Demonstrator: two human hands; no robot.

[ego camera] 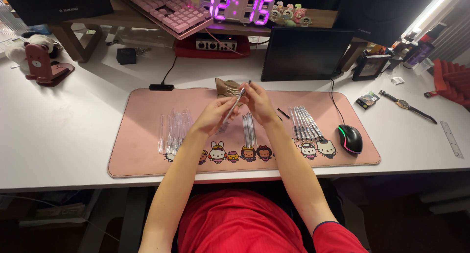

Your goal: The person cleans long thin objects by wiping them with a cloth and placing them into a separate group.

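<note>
Both my hands are raised over the middle of a pink desk mat (147, 150) and grip one slim pen (235, 105) between them. My left hand (215, 115) holds its lower clear barrel. My right hand (258, 102) pinches the upper end near the dark tip. On the mat lie a row of clear pen barrels (172, 129) at the left, a bunch of thin refills (249, 128) in the middle, and a row of assembled pens (306, 122) at the right. A small brown pouch (226, 86) sits just behind my hands.
A black mouse (350, 138) with coloured lights rests on the mat's right end. A dark tablet (303, 54) leans at the back, beside a pink keyboard (169, 10) and a glowing digital clock (237, 7). A wristwatch (405, 105) and ruler (451, 138) lie right; a pink phone stand (43, 64) stands left.
</note>
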